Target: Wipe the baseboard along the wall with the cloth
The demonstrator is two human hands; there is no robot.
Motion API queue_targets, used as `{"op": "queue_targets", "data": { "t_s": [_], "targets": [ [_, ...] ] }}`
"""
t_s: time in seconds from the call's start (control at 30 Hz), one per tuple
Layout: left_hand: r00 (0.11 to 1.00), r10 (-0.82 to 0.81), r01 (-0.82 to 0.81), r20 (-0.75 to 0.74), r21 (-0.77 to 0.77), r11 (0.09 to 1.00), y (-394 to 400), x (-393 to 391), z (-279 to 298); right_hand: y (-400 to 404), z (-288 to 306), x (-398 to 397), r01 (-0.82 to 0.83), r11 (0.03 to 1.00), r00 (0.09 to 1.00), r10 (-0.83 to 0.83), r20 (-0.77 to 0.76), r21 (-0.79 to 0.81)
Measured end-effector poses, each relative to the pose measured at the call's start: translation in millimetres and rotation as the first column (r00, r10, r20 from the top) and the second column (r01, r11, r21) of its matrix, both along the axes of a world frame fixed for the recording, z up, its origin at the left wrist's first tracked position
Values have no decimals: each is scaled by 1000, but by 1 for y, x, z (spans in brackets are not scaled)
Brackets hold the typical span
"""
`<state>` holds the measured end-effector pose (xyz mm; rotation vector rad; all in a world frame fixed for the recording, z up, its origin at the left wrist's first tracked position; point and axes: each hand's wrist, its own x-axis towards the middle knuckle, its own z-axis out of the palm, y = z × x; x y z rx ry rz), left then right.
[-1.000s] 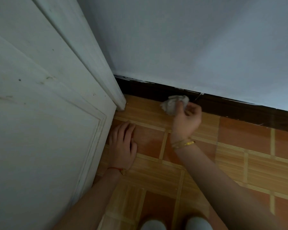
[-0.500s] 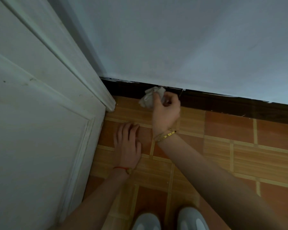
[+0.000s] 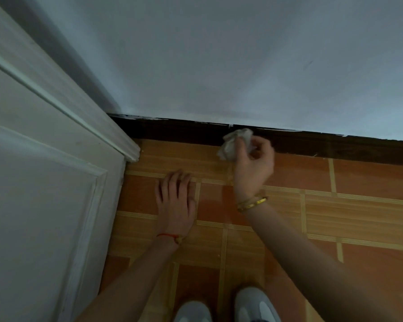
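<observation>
Head view shows a pale wall (image 3: 242, 54) filling the far part of the scene, with a white door (image 3: 33, 182) and its frame standing along the left side. Nearer lies an orange tiled floor (image 3: 335, 217), and between floor and wall runs the dark baseboard (image 3: 184, 132), its long axis going left to right from the door frame out past the right edge. Two grey shoe tips (image 3: 256, 305) show at the near edge. The left hand (image 3: 176, 203) rests flat on the floor with fingers straight, holding nothing, well left of the work. The right hand (image 3: 254, 159) is the nearer one to the baseboard: its grip is curled round a crumpled white cloth (image 3: 235, 142), pinching it at the fingertips. The cloth sits against the face of the baseboard, just under its top edge, though real contact is hard to judge from this angle. The untouched length of baseboard seems to stretch away to the right of the cloth, so the coming stroke likely runs along that axis, kept pressed to the board.
</observation>
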<state>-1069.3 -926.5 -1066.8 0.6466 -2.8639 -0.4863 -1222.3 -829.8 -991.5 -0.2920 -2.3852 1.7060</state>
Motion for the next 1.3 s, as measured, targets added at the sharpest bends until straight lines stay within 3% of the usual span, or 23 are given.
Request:
{"op": "queue_targets", "data": {
  "t_s": [0.07, 0.17, 0.27, 0.37, 0.47, 0.57, 0.77, 0.87, 1.03, 1.2, 1.3],
  "targets": [
    [1000, -5, 5, -5, 9, 1000, -1, 0, 0, -23, -5, 9, -198, 976, 979, 202, -34, 87],
    [1000, -2, 2, -8, 17, 1000, 0, 0, 0, -35, -18, 11, -479, 848, 866, 498, -35, 226],
    [1000, 4, -3, -13, 24, 1000, 0, 0, 1, -14, -31, 7, -574, 723, 780, 625, -11, 383],
    [1000, 11, -10, -14, 26, 1000, 0, 0, 1, 20, -37, 1, -517, 702, 799, 601, -17, 490],
    [1000, 12, -12, -3, 27, 1000, 1, 1, 1, 55, -38, -8, -411, 749, 874, 486, -10, 520],
    [1000, 9, -9, 5, 15, 1000, 1, 1, 0, 67, -39, -7, -408, 747, 883, 469, 18, 526],
    [1000, 2, -1, -6, 16, 1000, 1, 1, 2, 14, -40, 12, -627, 572, 698, 714, 55, 529],
    [1000, 3, -3, 4, 24, 1000, 0, 2, 2, 6, -44, 11, -615, 531, 682, 729, 56, 583],
    [1000, -4, 4, -13, 22, 1000, -1, 3, 1, 56, -44, -6, -510, 583, 759, 651, 11, 633],
    [1000, 2, -2, -9, 19, 1000, 0, 2, 1, 100, -46, -14, -380, 693, 893, 447, 49, 613],
    [1000, -3, 4, -15, 12, 1000, 0, 2, 1, 82, -46, -10, -403, 709, 892, 446, 76, 578]
  ]
}}
